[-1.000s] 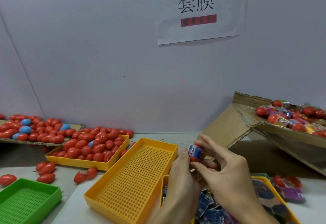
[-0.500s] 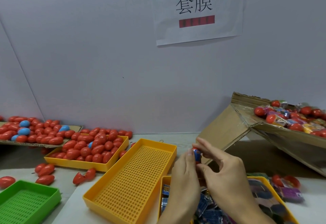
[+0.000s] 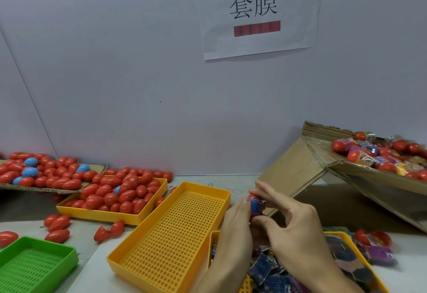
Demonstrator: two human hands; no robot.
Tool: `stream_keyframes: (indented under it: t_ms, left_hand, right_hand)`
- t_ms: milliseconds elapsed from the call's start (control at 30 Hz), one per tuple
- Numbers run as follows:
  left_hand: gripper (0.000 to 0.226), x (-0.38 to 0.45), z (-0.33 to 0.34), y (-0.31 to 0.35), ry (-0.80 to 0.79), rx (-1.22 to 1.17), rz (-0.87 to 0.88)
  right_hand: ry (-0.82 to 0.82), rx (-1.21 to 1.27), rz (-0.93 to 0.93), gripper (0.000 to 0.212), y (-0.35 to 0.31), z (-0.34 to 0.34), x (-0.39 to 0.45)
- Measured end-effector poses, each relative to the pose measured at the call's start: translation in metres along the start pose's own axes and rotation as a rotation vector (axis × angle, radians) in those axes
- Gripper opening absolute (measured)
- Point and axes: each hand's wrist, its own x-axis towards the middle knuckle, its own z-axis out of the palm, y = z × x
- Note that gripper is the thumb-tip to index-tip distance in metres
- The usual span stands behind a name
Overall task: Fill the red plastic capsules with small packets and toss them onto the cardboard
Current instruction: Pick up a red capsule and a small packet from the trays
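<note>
Between both hands sits a red capsule [image 3: 253,197] with a blue packet [image 3: 256,207] stuffed into it. My left hand [image 3: 233,230] grips it from the left side. My right hand [image 3: 293,228] pinches it from the right with thumb and fingers. Below my hands a yellow tray [image 3: 346,238] holds several dark blue and purple packets [image 3: 268,269]. At the right a tilted cardboard box [image 3: 298,165] carries filled red capsules and packets [image 3: 374,154].
An empty perforated yellow tray [image 3: 175,230] lies in the middle. Another yellow tray [image 3: 108,214] at the left is full of red capsules, with more on a cardboard sheet [image 3: 97,168] behind. A green tray [image 3: 34,262] sits at the bottom left. Loose capsules [image 3: 57,223] lie about.
Both hands have shifted slightly right and down with the capsule; the blue packet sits deeper in the red capsule than a second ago.
</note>
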Motion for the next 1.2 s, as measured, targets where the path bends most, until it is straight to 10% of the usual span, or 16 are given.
stream_keyframes:
  t_ms: [200, 467, 900, 1200]
  left_hand:
    - [0.043, -0.002, -0.002, 0.013, -0.137, -0.438, -0.187]
    - [0.025, 0.002, -0.007, 0.015, -0.02, 0.088, 0.027]
    - [0.011, 0.022, -0.04, 0.045, 0.357, -0.253, -0.008]
    - [0.069, 0.048, 0.137, 0.092, -0.261, 0.045, -0.134]
  right_hand:
    - [-0.037, 0.032, -0.014, 0.063, -0.004, -0.004, 0.0]
    - [-0.025, -0.18, 0.011, 0.062, 0.001, -0.006, 0.001]
    - [-0.141, -0.161, 0.153, 0.052, 0.008, -0.003, 0.001]
    - [-0.172, -0.155, 0.261, 0.025, 0.014, -0.005, 0.002]
